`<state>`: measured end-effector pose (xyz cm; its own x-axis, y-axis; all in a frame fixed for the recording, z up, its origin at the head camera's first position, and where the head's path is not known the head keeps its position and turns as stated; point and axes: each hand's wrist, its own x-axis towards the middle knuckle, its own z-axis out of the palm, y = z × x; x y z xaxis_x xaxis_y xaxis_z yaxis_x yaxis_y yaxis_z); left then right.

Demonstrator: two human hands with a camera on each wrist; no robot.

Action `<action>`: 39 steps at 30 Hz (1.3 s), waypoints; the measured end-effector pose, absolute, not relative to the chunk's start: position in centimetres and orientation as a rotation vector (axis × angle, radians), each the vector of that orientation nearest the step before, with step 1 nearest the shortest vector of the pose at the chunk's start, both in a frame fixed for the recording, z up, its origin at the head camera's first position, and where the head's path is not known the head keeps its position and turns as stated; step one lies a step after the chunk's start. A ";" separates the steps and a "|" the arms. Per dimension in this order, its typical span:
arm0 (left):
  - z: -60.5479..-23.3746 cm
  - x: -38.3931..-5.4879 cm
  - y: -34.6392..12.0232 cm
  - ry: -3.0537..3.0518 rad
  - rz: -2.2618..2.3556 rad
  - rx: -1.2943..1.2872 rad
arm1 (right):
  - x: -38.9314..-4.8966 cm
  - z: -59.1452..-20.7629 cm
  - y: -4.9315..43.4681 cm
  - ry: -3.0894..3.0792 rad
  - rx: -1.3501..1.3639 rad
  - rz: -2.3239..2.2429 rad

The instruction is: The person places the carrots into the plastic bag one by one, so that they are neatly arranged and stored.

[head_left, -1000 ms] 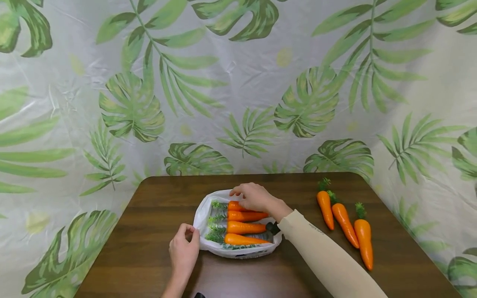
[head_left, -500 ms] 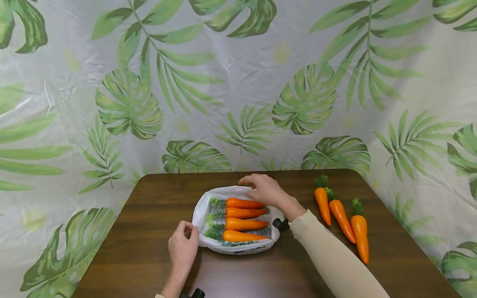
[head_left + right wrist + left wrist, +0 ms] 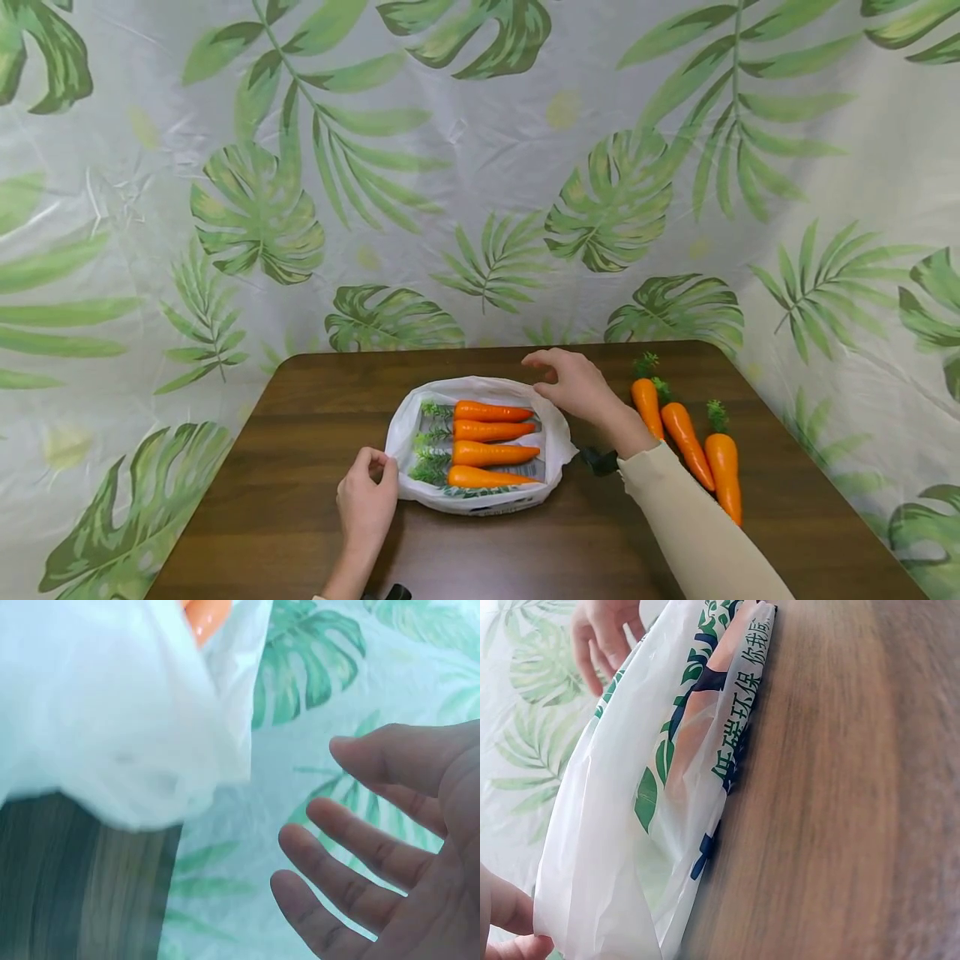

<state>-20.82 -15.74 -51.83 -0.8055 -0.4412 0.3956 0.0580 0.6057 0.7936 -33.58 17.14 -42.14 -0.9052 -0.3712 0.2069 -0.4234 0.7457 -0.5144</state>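
A white plastic bag (image 3: 557, 437) lies open on the table, with several orange carrots (image 3: 495, 453) side by side in it, green tops toward the left. My left hand (image 3: 367, 496) pinches the bag's left rim between thumb and fingers; in the left wrist view its fingertips (image 3: 510, 904) grip the bag edge, and green leaf print shows on the bag (image 3: 592, 840). My right hand (image 3: 581, 387) is above the table just beyond the bag's right side. In the right wrist view the right hand (image 3: 367, 862) has spread, slightly bent fingers holding nothing, apart from the bag (image 3: 112, 697).
Three loose carrots (image 3: 686, 442) lie at the right side of the brown wooden table (image 3: 262, 500), partly behind my right forearm. A leaf-patterned sheet (image 3: 480, 167) hangs behind the table's far edge.
My right hand has moved right, from over the carrots in the bag to beyond its right rim, uncovering the carrots. My left hand keeps its pinch on the rim.
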 end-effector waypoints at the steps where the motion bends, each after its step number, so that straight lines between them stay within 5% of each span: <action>1: -51.9 -20.8 -15.8 -2.264 -1.147 0.305 | -33.6 -42.2 17.6 -2.845 0.635 0.868; 39: -52.0 -21.0 -15.9 -2.273 -1.138 0.305 | -34.4 -46.9 31.6 -2.925 0.223 0.763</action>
<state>-21.01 -15.93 -52.03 -0.8096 -0.4383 0.3905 0.0501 0.6113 0.7898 -34.39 31.61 -46.90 -0.9832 -0.1135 0.1432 -0.1690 0.8629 -0.4763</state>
